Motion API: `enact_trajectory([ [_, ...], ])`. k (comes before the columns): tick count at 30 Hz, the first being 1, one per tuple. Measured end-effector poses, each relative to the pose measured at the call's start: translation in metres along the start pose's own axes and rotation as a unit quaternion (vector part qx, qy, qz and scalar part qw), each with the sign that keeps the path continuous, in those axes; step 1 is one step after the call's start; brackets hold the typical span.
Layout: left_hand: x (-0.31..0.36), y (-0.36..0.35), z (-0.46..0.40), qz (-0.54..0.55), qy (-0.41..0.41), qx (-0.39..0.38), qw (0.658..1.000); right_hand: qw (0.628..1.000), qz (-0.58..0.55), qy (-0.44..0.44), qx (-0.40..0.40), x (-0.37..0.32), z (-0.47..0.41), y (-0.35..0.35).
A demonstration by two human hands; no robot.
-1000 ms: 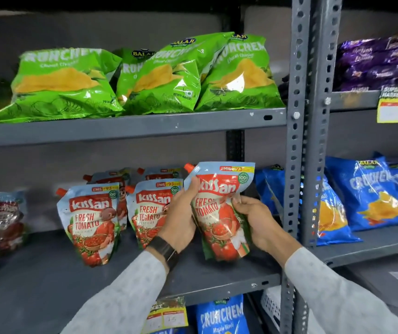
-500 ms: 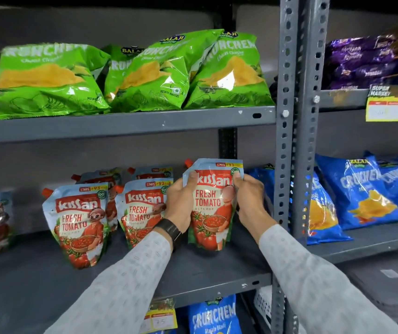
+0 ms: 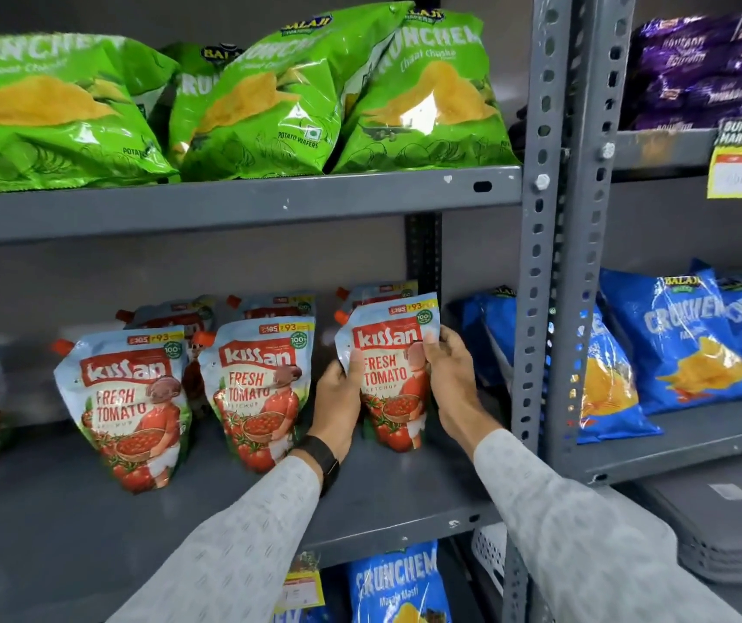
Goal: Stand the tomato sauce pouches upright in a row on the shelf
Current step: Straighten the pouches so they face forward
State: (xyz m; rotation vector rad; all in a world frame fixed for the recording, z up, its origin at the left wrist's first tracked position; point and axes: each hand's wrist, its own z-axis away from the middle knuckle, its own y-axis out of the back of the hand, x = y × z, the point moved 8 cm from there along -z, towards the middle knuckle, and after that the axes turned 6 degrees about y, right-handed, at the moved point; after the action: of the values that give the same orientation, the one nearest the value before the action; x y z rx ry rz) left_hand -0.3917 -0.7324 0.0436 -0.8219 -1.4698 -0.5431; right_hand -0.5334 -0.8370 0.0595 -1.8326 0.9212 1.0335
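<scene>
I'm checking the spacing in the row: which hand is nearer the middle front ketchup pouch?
Left. The left hand lies between the middle front pouch and the held pouch; the right hand grips the held pouch's far side.

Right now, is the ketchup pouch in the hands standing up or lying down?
Standing up. The held pouch has its base on the shelf and its label upright, both hands steadying it.

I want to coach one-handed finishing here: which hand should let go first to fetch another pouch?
Probably the left hand. It only rests against the held pouch at its lower edge, while the right hand has its grip high on the side, steadying it upright on the shelf.
</scene>
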Motion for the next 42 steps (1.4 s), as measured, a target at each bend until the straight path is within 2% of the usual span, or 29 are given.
enact_trajectory([
  [5,-0.018,0.007,0.022,-0.036,0.024,-0.036,0.998,0.999,0.022,-0.017,0.024,0.028,0.019,0.018],
  [12,-0.014,-0.017,0.024,0.053,0.065,-0.042,0.996,0.995,-0.011,-0.085,-0.047,0.031,0.022,-0.001],
  [20,-0.036,-0.033,0.033,0.051,0.086,-0.034,0.994,0.997,0.031,-0.071,-0.004,0.033,0.028,0.013],
  [25,-0.024,-0.024,0.045,0.024,0.055,-0.047,0.997,0.997,0.053,-0.054,0.003,0.027,0.036,0.014],
  [27,-0.018,-0.003,0.061,-0.013,0.027,-0.017,0.999,0.987,0.154,0.005,0.047,0.023,0.051,0.018],
  [28,-0.015,0.016,0.07,-0.026,0.005,0.018,0.999,0.976,0.196,0.067,0.07,0.012,0.067,0.018],
  [30,-0.005,0.062,0.09,-0.022,-0.045,0.112,0.992,0.939,0.215,0.249,0.098,-0.02,0.106,0.007],
  [32,0.008,0.116,0.109,-0.021,-0.076,0.225,0.971,0.912,0.201,0.352,0.064,-0.032,0.136,-0.02],
  [33,0.011,0.141,0.107,-0.024,-0.075,0.264,0.961,0.913,0.196,0.357,0.024,-0.029,0.141,-0.038],
  [35,0.01,0.174,0.092,-0.019,-0.022,0.278,0.96,0.946,0.172,0.263,-0.075,-0.015,0.131,-0.079],
  [37,0.004,0.187,0.067,-0.011,0.035,0.223,0.974,0.973,0.145,0.117,-0.14,0.005,0.116,-0.119],
  [40,0.002,0.182,0.041,-0.038,0.037,0.099,0.994,0.991,-0.007,-0.052,-0.125,0.024,0.091,-0.159],
  [42,0.004,0.178,0.031,-0.069,0.028,0.034,0.997,0.99,-0.05,-0.09,-0.095,0.027,0.074,-0.172],
])
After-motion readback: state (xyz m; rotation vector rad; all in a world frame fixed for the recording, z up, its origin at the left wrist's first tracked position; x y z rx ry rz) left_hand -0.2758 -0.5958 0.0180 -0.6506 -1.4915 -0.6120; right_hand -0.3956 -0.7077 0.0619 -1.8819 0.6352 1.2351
